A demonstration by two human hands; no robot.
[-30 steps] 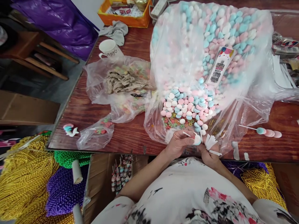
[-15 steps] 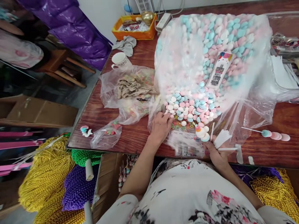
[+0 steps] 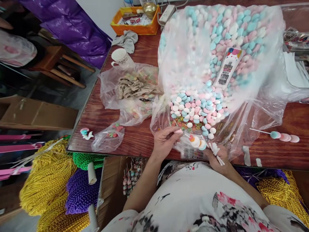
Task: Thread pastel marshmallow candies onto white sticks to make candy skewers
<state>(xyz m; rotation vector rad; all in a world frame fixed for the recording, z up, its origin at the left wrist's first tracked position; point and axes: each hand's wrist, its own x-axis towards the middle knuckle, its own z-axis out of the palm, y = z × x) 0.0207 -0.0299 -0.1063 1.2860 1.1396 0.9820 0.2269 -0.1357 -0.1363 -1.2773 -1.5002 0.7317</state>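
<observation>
Between its thumb and fingertips, my left hand (image 3: pixel 165 141) pinches a small pink candy (image 3: pixel 178 131). My right hand (image 3: pixel 218 157) is closed round a bundle of white sticks (image 3: pixel 215 150). From that hand a stick with candies (image 3: pixel 198 142) on it, white and blue with an orange-red piece, points left toward my left hand. Just beyond both hands, loose pink, white and blue candies (image 3: pixel 190 109) spill from the mouth of a large clear bag (image 3: pixel 183 61). A printed label strip (image 3: pixel 227 69) lies on the bag.
A finished-looking candy skewer (image 3: pixel 285 136) lies on the table (image 3: pixel 137 141) at right. At left are a cloth (image 3: pixel 135 88) on plastic bags, a mug (image 3: pixel 122 58) and a small mermaid-tail piece (image 3: pixel 87 133). An orange tray (image 3: pixel 135 27) stands behind.
My left hand has drawn back from the candy pile with a pink candy. My right hand has moved left with its sticks, now gathered more tightly, and the candy stick. The view has shifted slightly.
</observation>
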